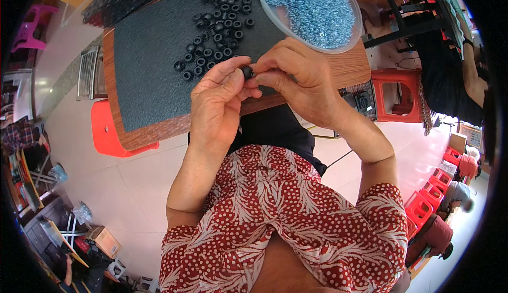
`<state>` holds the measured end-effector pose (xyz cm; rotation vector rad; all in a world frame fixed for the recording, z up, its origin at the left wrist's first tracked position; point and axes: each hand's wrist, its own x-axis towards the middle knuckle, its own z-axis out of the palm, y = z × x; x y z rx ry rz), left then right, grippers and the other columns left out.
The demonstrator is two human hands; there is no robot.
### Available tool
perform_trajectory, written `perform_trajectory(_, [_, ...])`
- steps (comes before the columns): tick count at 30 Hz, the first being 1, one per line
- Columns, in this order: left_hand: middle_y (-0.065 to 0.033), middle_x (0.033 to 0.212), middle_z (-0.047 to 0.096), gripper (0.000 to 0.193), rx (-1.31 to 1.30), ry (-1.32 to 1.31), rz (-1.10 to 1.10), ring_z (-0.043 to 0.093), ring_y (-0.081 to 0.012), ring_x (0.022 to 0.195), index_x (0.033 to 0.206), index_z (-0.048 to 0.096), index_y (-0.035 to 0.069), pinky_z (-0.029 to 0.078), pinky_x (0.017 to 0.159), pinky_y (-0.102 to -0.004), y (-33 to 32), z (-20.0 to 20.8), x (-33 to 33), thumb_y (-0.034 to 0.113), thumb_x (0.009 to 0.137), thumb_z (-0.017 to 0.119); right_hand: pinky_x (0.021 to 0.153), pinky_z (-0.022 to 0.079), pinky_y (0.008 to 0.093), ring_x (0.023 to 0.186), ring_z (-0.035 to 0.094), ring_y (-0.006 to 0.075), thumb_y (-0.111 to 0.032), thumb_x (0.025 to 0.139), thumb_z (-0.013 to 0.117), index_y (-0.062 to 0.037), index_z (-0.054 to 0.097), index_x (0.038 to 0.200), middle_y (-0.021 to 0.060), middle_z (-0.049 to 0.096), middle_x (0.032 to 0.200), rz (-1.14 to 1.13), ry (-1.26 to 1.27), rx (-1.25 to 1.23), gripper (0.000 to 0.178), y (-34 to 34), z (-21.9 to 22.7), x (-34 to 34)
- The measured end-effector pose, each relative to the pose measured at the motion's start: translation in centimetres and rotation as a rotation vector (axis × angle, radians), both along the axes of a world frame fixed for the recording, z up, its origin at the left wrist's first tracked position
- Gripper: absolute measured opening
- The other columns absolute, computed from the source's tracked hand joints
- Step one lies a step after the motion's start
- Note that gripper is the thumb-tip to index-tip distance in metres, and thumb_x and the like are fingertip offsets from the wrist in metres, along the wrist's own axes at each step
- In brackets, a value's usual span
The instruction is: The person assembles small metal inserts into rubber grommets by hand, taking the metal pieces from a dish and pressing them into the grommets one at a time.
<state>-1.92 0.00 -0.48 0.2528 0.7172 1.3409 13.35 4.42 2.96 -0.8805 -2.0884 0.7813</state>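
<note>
Between the thumb and fingers of my left hand (214, 100) is a round black bead (247, 72), held just off the table's near edge. My right hand (304, 76) meets it from the right, thumb and forefinger pinched together at the bead's side. What that pinch holds, if anything, is too small to make out. Beyond my hands, many loose black beads (217, 36) with wide holes lie scattered on a dark textured mat (145, 76). At the far right, a round clear tub (344, 48) is full of small shiny blue beads (312, 10).
The mat lies on a wood-grain table (354, 66). A clear container of black beads (124, 2) stands at its far left. Red stools (108, 131) flank the table, one on the left and another (397, 94) on the right. Other people sit at the far right edge.
</note>
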Motion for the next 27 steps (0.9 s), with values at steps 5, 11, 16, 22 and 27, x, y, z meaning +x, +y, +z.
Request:
perform_trajectory(5, [-0.0112, 0.087, 0.061, 0.022, 0.075, 0.213, -0.009, 0.062, -0.0173, 0.073, 0.107, 0.054, -0.006, 0.052, 0.062, -0.0269, -0.5, 0.8, 0.1, 0.006, 0.09, 0.05, 0.062, 0.044, 0.0348, 0.074, 0.054, 0.0271, -0.001, 0.069, 0.065, -0.0031, 0.058, 0.078, 0.0079, 0.057, 0.076, -0.009, -0.017, 0.064, 0.012, 0.1, -0.2, -0.1])
perform_trajectory(11, [-0.0131, 0.085, 0.061, 0.02, 0.079, 0.184, -0.094, 0.062, -0.0174, 0.07, 0.105, 0.054, -0.005, 0.054, 0.06, -0.0287, -1.1, 0.1, -0.1, 0.009, 0.091, 0.049, 0.061, 0.044, 0.034, 0.074, 0.054, 0.0258, -0.001, 0.069, 0.064, -0.0027, 0.058, 0.078, 0.0081, 0.057, 0.076, -0.019, 0.022, -0.042, 0.011, -0.3, -0.4, -0.3])
perform_trajectory(16, [-0.0128, 0.084, 0.061, 0.022, 0.021, 0.081, -0.083, 0.062, -0.0176, 0.069, 0.103, 0.051, -0.003, 0.054, 0.061, -0.0297, -0.9, 0.4, -0.6, 0.016, 0.093, 0.048, 0.061, 0.044, 0.0331, 0.072, 0.054, 0.0251, -0.003, 0.069, 0.065, -0.0022, 0.057, 0.078, 0.0075, 0.057, 0.075, -0.029, 0.026, -0.015, 0.012, -0.9, -0.2, 0.0])
perform_trajectory(22, [-0.0102, 0.083, 0.061, 0.023, 0.048, 0.147, -0.083, 0.062, -0.0157, 0.069, 0.103, 0.051, -0.001, 0.052, 0.065, -0.0279, -1.3, 0.7, 0.0, 0.019, 0.093, 0.048, 0.059, 0.044, 0.0337, 0.07, 0.054, 0.0257, -0.002, 0.067, 0.066, -0.003, 0.057, 0.081, 0.0074, 0.056, 0.074, -0.025, 0.021, 0.034, 0.017, -1.1, 0.1, -0.3])
perform_trajectory(27, [-0.0077, 0.082, 0.061, 0.024, 0.05, 0.225, -0.054, 0.061, -0.0124, 0.07, 0.103, 0.052, -0.001, 0.051, 0.067, -0.0256, -1.5, 1.0, 0.2, 0.021, 0.092, 0.05, 0.058, 0.044, 0.0338, 0.07, 0.054, 0.026, -0.002, 0.066, 0.067, -0.0031, 0.057, 0.081, 0.0073, 0.057, 0.073, -0.028, 0.028, 0.022, 0.018, -1.0, 0.2, -0.3])
